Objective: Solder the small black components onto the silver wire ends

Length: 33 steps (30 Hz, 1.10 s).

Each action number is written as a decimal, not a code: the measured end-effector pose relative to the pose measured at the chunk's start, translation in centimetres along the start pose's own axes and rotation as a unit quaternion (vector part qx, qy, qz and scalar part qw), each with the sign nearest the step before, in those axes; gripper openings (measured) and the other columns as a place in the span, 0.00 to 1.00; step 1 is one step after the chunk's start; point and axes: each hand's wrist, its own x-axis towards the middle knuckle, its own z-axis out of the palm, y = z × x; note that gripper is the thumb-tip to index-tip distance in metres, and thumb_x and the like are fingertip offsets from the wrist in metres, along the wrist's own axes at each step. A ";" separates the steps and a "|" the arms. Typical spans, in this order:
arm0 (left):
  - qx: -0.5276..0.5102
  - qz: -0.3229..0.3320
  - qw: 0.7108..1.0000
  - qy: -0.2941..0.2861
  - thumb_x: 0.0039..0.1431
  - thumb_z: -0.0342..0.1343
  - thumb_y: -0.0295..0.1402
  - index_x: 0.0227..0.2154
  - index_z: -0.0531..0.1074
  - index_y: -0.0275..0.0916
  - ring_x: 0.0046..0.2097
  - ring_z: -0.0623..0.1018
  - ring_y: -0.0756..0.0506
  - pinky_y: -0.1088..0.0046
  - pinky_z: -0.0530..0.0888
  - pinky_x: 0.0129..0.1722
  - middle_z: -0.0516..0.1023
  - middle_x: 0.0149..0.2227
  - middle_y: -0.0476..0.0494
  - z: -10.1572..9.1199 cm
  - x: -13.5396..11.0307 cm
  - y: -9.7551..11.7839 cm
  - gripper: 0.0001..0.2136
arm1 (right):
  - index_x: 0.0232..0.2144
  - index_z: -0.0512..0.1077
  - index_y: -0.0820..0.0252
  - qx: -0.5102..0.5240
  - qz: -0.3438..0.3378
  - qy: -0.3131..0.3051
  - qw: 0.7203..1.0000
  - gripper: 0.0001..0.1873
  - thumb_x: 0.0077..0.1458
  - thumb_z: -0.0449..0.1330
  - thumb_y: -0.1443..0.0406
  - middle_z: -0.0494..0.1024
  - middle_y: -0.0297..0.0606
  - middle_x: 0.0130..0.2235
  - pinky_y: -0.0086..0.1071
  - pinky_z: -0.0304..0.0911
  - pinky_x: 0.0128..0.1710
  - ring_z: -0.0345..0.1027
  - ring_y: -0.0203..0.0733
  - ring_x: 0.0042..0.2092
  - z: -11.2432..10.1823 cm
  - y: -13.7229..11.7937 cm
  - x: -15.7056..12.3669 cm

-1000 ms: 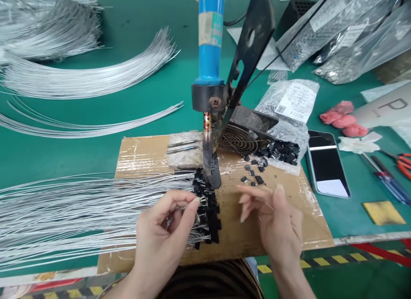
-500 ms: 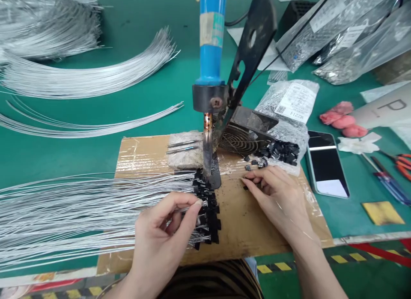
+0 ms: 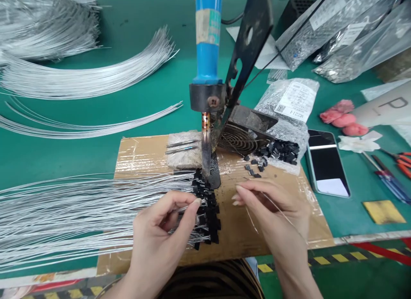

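Note:
My left hand (image 3: 165,230) is closed in a pinch over the bundle of grey wires (image 3: 80,209), with a wire's small end at its fingertips. Beside those fingertips, black connector pieces (image 3: 210,213) sit in a row at the wire ends. To the right, my right hand (image 3: 272,209) is closed, thumb against forefinger, and a thin strand of solder wire (image 3: 281,211) loops out of it. Whether a small part is also between these fingertips I cannot tell. Between and beyond the hands a blue-handled soldering iron (image 3: 208,55) points down in its black stand (image 3: 247,46).
Loose black pieces (image 3: 279,151) spill from a plastic bag (image 3: 293,104) onto the cardboard (image 3: 244,230). Tweezers (image 3: 183,147) rest on a pale pad. A phone (image 3: 329,164), a yellow sponge (image 3: 383,212) and orange-handled pliers (image 3: 404,164) lie right. More wire bundles (image 3: 90,78) lie left.
My right hand has moved left and slightly toward me, away from the loose black pieces, and the strand in it swings lower. My left hand stays nearly in place.

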 end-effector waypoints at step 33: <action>-0.124 -0.034 0.990 -0.065 0.59 0.65 0.27 0.27 0.81 0.41 0.33 0.83 0.48 0.80 0.78 0.33 0.86 0.34 0.46 -0.3 1.2 2.3 0.06 | 0.30 0.84 0.55 0.167 0.147 -0.117 0.968 0.04 0.58 0.73 0.63 0.76 0.29 0.28 0.23 0.64 0.20 0.67 0.28 0.20 3.8 -0.2 -1.2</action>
